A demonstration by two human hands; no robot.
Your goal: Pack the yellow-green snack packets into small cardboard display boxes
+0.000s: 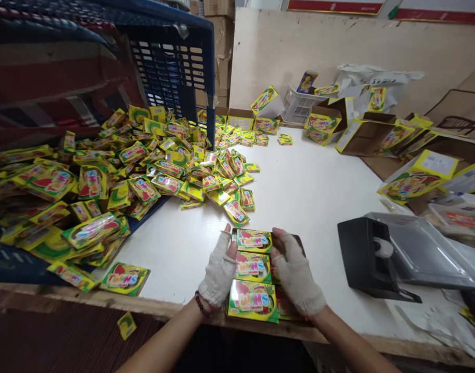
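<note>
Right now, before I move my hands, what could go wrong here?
The front TWINS pack between your left hand and right hand sits close to the table's front edge, so it might slip off if pulled toward you.

The loose pile of TWINS packs spilling from the blue plastic crate could slide toward your hands if bumped.

The flat pack at left could drop too; another pack already lies below the edge.
</note>
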